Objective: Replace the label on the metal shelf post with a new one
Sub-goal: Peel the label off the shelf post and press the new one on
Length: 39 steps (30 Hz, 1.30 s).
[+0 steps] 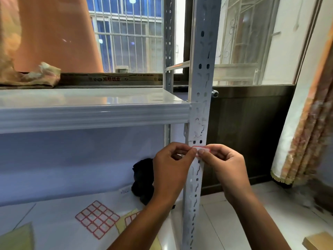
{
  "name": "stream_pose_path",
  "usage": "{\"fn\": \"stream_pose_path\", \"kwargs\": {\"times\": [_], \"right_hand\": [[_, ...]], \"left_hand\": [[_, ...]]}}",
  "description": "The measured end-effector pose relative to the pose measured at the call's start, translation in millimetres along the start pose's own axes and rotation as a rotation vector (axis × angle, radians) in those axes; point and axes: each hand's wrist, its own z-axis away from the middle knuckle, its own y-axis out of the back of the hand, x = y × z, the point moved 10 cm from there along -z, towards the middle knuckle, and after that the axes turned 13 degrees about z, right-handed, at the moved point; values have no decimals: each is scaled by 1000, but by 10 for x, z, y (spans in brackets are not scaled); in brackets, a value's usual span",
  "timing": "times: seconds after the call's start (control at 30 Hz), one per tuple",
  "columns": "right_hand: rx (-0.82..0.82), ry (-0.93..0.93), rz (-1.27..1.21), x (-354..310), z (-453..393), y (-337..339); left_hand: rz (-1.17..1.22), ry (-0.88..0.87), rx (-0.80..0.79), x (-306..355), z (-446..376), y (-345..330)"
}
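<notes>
A white perforated metal shelf post point(200, 87) runs top to bottom right of centre. A small white label with a red border point(201, 149) lies across the post just below the upper shelf. My left hand point(171, 170) pinches its left end and my right hand point(225, 165) pinches its right end, thumbs pressed on the label. Torn white sticker remains point(198, 129) cling to the post a little higher up. A sheet of red-bordered labels point(97, 218) rests on the lower shelf, with a second sheet point(132, 218) partly hidden by my left forearm.
The white upper shelf point(90, 114) juts out to the left at post height. A black object point(142, 179) sits on the lower shelf behind my left hand. A curtain point(306, 132) hangs at the right, and a window is behind. Tiled floor point(234, 222) lies below right.
</notes>
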Motion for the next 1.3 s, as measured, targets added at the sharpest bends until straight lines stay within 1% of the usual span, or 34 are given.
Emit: {"fn": "stream_pose_path", "kwargs": {"times": [0.43,0.6,0.7,0.8,0.9,1.0,1.1,1.17,1.3], "right_hand": [[37,74,44,-35,-134,67],[19,112,94,-42,-225,114],[-41,96,107,-24,-281,123],[-152,33,60,79,-313,55],[-192,-14,6,171,-321,45],[-185,5,34,153,-303,62],[-166,59,73,105,-279,39],[-122,87,80,88,-270,36],[-108,68,49,129,-287,5]], "left_hand": [[-33,-150,58,69,72,-45],[-47,-188,81,91,83,-34],[-43,-160,68,47,-17,43],[48,-57,-51,-41,-73,-31],[86,-38,-108,-75,-74,-83],[63,-59,-132,-73,-73,-90],[41,-64,-106,-52,-93,-81],[6,-88,-81,-13,-125,-65],[-9,-79,-101,-30,-159,-72]]}}
